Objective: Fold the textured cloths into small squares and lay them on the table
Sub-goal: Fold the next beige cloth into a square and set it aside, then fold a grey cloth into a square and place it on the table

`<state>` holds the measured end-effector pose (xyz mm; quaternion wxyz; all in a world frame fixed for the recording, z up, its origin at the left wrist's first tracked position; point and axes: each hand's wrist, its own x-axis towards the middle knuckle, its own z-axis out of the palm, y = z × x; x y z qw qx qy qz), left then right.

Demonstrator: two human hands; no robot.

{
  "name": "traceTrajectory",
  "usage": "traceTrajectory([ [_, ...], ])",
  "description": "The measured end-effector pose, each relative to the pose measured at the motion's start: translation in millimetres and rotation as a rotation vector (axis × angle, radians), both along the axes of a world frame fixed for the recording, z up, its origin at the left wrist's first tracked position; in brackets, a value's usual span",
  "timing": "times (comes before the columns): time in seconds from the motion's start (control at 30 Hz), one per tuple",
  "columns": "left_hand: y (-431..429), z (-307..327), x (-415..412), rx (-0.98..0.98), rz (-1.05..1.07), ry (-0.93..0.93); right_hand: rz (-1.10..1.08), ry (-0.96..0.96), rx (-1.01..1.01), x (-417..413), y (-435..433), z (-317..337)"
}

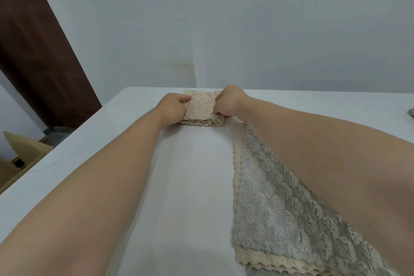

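A beige textured cloth, folded into a small thick square, lies near the far edge of the white table. My left hand grips its left side with curled fingers. My right hand pinches its right side, thumb on the near corner. A grey textured cloth with a beige trim lies spread on the table under my right forearm, which hides much of it.
The corner of another grey cloth shows at the table's right edge. A pale wall stands right behind the table. A dark wooden door and cardboard boxes are to the left, beyond the table's edge.
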<state>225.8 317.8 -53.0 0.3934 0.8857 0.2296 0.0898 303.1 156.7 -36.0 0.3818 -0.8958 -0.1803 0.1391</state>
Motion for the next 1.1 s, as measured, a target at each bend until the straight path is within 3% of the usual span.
traceTrajectory([
  [0.37, -1.2, -9.6, 15.6, 0.075, -0.019, 0.034, 0.049, -0.042, -0.107, 15.3, -9.6, -2.9],
  [0.57, -14.5, -8.5, 13.3, 0.486, -0.080, 0.150, 0.207, -0.317, -0.538, 6.9, -10.4, -4.2],
  [0.7, -10.4, -3.6, 21.1, 0.703, -0.130, -0.031, 0.300, -0.478, -0.548, 17.0, -15.0, -0.9],
  [0.77, -8.2, -5.5, 29.5, 0.690, -0.231, -0.067, 0.386, -0.507, -0.598, 19.6, -12.2, -4.0],
  [0.87, -6.8, -16.7, 37.3, 0.695, -0.347, 0.051, 0.420, -0.424, -0.645, 24.1, -8.0, -17.1],
  [1.1, 0.7, -33.9, 41.1, 0.622, -0.322, 0.177, 0.393, -0.340, -0.642, 30.3, -4.0, -33.1],
])
